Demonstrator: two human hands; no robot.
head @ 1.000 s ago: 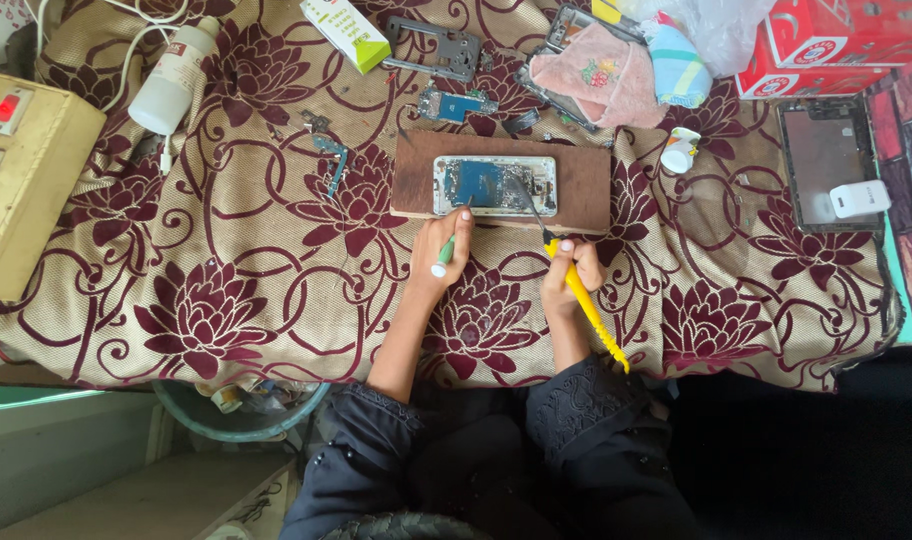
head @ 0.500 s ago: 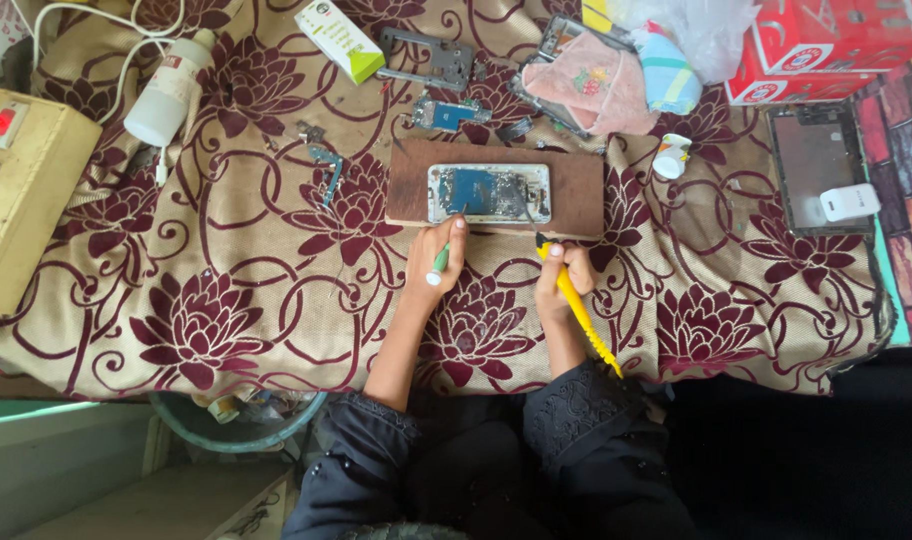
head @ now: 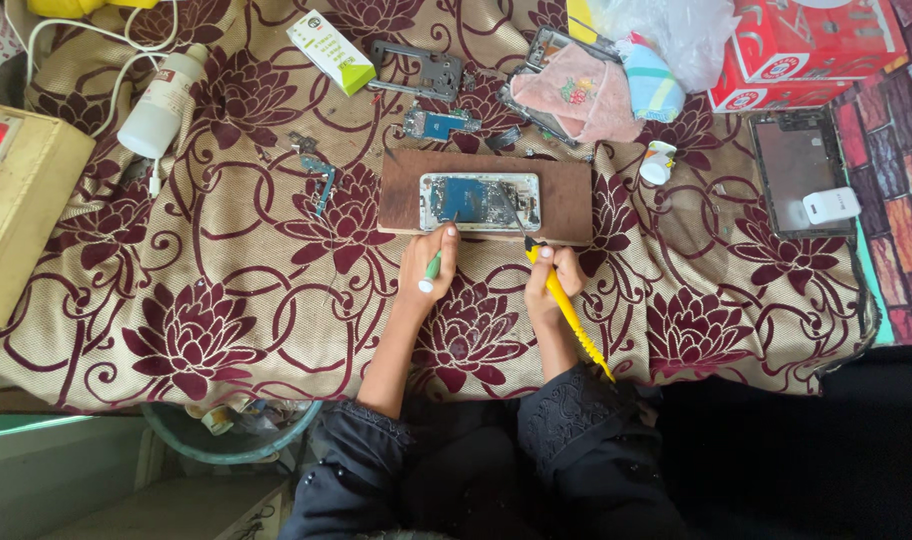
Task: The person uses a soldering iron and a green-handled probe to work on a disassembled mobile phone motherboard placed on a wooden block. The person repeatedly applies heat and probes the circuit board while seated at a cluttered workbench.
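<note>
An opened phone (head: 481,202) with its insides showing lies on a brown wooden board (head: 566,195) on the flowered cloth. My left hand (head: 426,262) rests at the board's near edge and holds a small green-and-white tool (head: 431,274) whose thin tip reaches onto the phone. My right hand (head: 553,285) grips a yellow-handled tool (head: 571,322), its dark metal tip touching the phone's right part. Both forearms come up from dark sleeves at the bottom.
Around the board lie a small circuit part (head: 438,123), a grey metal frame (head: 418,70), tweezers (head: 316,172), a white bottle (head: 163,105), a green-white box (head: 332,52), a pink cloth (head: 581,92), a red box (head: 806,45), a tablet (head: 801,170) and a beige box (head: 21,205).
The view has shifted slightly, so the board sits a little higher in the frame. Both hands have stayed at the phone with their tools, moving only a little.
</note>
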